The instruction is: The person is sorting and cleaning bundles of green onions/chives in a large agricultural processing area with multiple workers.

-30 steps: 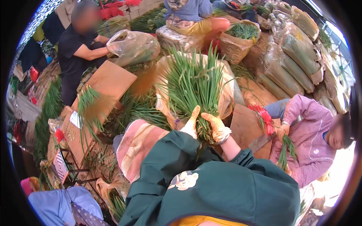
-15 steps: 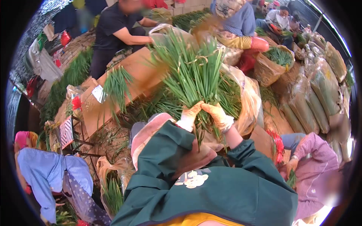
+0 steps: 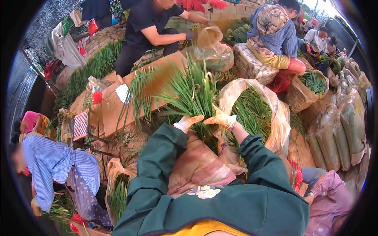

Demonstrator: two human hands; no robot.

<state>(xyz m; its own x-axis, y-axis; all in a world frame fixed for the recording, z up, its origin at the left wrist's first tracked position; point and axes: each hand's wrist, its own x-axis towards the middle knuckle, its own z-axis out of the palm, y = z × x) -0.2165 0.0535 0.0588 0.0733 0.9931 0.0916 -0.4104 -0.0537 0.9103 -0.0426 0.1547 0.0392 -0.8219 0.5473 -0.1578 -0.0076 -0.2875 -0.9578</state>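
Observation:
Both gloved hands are at a large bunch of long green stalks [image 3: 193, 92] in the middle of the view. My left hand [image 3: 190, 121] holds the lower left side of the bunch, its thumb pointing right. On the lower right side is my right hand [image 3: 221, 118], thumb raised and fingers spread against the stalks. The stalk tips fan up and to the left. Just right of my right hand stands an open clear plastic bag [image 3: 280, 126] full of green stalks. A pinkish cloth [image 3: 201, 165] lies over my lap.
A long cardboard sheet [image 3: 114, 108] with a stalk bundle [image 3: 141, 92] lies ahead left. People sit ahead; others bend at lower left and lower right. Wrapped bundles [image 3: 334, 137] are stacked at right, near a filled bag [image 3: 295, 94].
My view has shifted, so the surroundings sit further right. The bunch has come lower and tilted left. My hands have opened somewhat around it, and the person ahead now handles a clear bag.

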